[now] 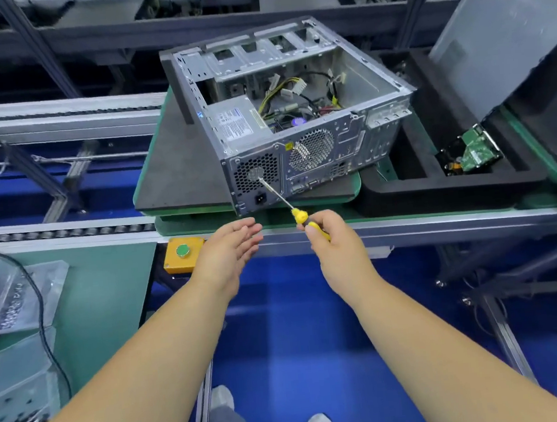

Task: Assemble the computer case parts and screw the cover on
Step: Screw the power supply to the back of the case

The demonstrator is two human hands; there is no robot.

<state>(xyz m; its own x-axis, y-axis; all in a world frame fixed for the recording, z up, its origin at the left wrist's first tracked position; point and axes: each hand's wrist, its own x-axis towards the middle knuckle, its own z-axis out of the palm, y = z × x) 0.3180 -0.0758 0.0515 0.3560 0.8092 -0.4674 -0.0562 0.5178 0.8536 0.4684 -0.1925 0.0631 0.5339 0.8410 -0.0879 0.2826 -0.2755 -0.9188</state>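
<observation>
Open case on its pad, screwdriver aimed at its rear panel.
The case point(290, 108) lies cover-off on the pad point(172, 173). Just before it, the right hand point(335, 239) grips the screwdriver point(290, 206), tip at the case's fan grille; the left hand point(227, 252) hovers with fingers relaxed, grasping nothing.

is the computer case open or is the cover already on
Open: the computer case lies on its side with no cover on top, its cables and power supply exposed.
</observation>
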